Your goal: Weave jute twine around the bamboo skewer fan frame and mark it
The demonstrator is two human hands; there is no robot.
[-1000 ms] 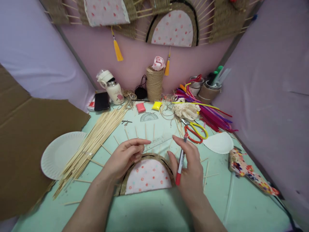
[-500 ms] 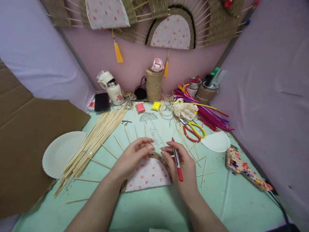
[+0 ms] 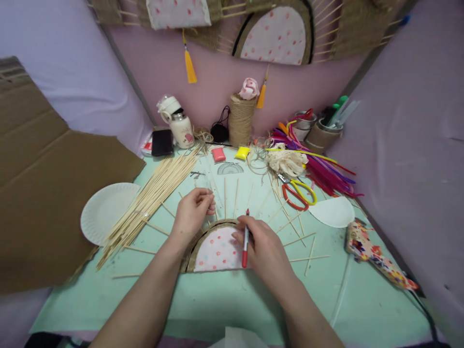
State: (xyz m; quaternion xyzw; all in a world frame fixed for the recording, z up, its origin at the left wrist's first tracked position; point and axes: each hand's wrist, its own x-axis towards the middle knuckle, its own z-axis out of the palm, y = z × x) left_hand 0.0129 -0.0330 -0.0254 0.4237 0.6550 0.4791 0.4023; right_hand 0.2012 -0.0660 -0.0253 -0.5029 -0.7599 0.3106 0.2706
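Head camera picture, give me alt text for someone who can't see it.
Two bare hands work over a half-round dotted fabric piece with a rope edge on a green table: the right hand holds a red pen, the left hand pinches something thin I can't make out. Wooden sticks fan around it, with a paper plate to the left and scissors to the right.
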